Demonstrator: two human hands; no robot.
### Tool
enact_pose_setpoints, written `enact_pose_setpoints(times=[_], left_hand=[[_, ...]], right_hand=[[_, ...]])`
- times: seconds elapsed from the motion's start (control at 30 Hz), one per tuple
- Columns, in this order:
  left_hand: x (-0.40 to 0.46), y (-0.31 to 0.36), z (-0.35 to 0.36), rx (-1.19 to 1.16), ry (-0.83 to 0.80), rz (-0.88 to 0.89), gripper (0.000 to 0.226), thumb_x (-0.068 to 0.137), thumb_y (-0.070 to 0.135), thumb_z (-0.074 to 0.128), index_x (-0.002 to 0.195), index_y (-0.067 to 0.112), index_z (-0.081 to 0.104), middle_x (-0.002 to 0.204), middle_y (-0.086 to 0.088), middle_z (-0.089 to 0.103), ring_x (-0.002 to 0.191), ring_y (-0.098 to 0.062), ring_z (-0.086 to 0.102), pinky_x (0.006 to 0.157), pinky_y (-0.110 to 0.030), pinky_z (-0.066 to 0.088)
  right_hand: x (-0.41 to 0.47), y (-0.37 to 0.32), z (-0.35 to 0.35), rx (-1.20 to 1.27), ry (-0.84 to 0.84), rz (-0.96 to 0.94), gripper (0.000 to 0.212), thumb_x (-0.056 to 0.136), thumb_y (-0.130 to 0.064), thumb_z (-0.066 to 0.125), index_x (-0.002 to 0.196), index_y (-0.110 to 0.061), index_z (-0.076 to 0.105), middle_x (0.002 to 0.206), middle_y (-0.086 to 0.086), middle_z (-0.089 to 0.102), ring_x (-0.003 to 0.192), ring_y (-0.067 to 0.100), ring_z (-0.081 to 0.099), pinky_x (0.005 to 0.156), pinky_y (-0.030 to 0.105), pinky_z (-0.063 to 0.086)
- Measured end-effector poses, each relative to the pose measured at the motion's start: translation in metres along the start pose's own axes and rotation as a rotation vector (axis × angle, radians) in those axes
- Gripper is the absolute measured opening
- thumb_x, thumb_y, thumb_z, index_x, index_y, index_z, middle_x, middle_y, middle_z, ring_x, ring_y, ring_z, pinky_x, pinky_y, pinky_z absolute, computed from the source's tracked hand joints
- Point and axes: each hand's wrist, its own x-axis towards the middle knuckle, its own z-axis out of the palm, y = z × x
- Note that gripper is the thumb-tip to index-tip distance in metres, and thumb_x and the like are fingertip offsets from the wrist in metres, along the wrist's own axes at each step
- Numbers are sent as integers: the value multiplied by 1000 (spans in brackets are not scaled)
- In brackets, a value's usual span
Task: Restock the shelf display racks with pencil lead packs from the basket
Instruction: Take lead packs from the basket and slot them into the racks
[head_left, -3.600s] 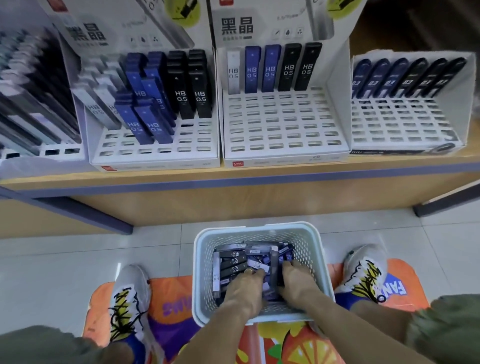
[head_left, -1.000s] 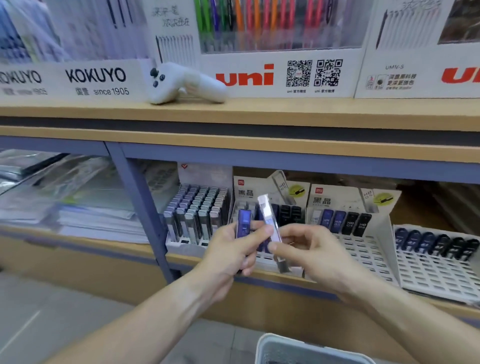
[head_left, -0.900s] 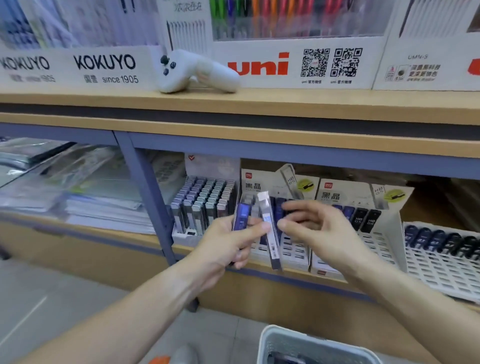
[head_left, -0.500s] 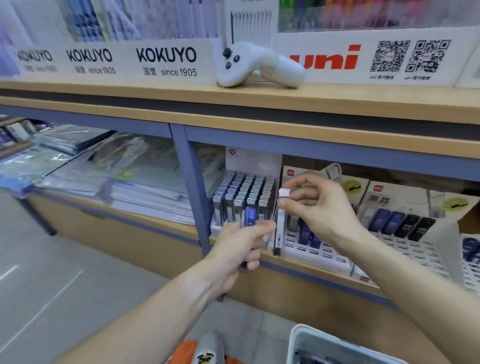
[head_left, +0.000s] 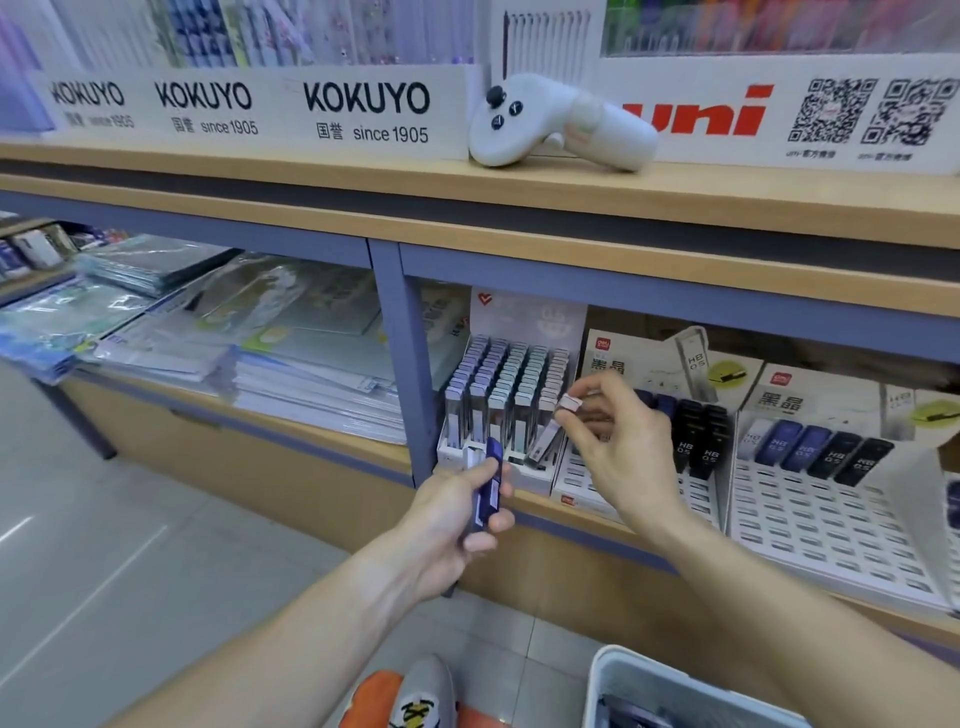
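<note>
My left hand (head_left: 449, 525) grips a few blue pencil lead packs (head_left: 488, 486) in front of the lower shelf. My right hand (head_left: 618, 447) pinches a clear lead pack with a white cap (head_left: 550, 431) by its top end and holds it tilted at the front right corner of the left display rack (head_left: 498, 405), which is full of clear packs. Two white grid racks (head_left: 826, 519) to the right hold blue and black HB 0.5 packs in their back rows. The white basket's rim (head_left: 649, 675) shows at the bottom edge.
A white game-style controller (head_left: 556, 122) lies on the upper shelf board. Stacks of plastic-wrapped paper goods (head_left: 249, 343) fill the shelf bay to the left of the blue post (head_left: 405, 364). My shoe (head_left: 426, 696) stands on an orange mat on the tiled floor.
My right hand has carried the clear pack from my left hand over to the left rack's front corner. The view has swung left. My left hand still holds the blue packs.
</note>
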Motion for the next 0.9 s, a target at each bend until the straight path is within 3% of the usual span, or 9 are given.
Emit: enact_pose_setpoints(times=[0.13,0.27,0.33,0.43,0.53,0.67,0.77,0.9], left_hand=[[7,-2,2,41,14,74,32,106,19,53,128,-5,55,86,-9,69,47,-15,44,30,-19,21],[8,-2,8,79,35,121,33,105,23,56,127,-1,58,104,-12,78,47,-14,45,29,-19,23],[6,-2,11,91,32,129,34,104,26,58,125,0,60,106,-14,77,46,-13,45,28,-18,23],[6,-4,11,80,3,137,39,101,29,61,127,0,58,106,-16,77,45,-13,47,27,-18,24],[4,-3,10,82,-22,140,39,100,31,64,126,1,60,103,-14,77,44,-13,48,28,-18,23],[2,-3,8,137,-130,115,42,98,33,65,127,3,61,99,-13,75,45,-14,47,29,-18,21],[1,-7,10,186,-193,97,41,97,34,66,124,3,63,99,-15,72,43,-15,47,30,-17,19],[2,-11,15,186,-215,66,41,98,35,62,123,3,66,99,-14,72,45,-13,46,31,-19,17]], right_hand=[[3,1,-1,-51,-34,-51,18,89,-18,77,100,-18,63,86,-12,70,83,1,68,77,28,59],[9,1,-1,-123,-91,-106,15,87,-14,79,96,-17,67,87,-8,69,79,4,67,75,30,59],[9,2,1,-223,-149,-162,15,87,-12,77,100,-18,71,96,-6,63,78,9,64,74,37,59],[7,-3,3,-276,-133,-137,19,90,-15,73,108,-21,72,102,-7,53,78,10,59,74,35,56],[-1,-13,2,-153,-43,16,14,92,-20,71,104,-26,68,93,-11,61,74,5,60,73,32,55],[-14,-27,-2,331,-181,453,19,91,-22,74,107,-24,63,81,0,76,77,15,73,79,36,61],[-21,-26,-7,431,-195,503,20,90,-16,76,107,-15,65,79,5,77,74,22,73,73,28,58],[-24,-19,-18,507,-149,558,20,88,-18,78,105,-16,67,80,5,77,70,13,67,76,31,54]])
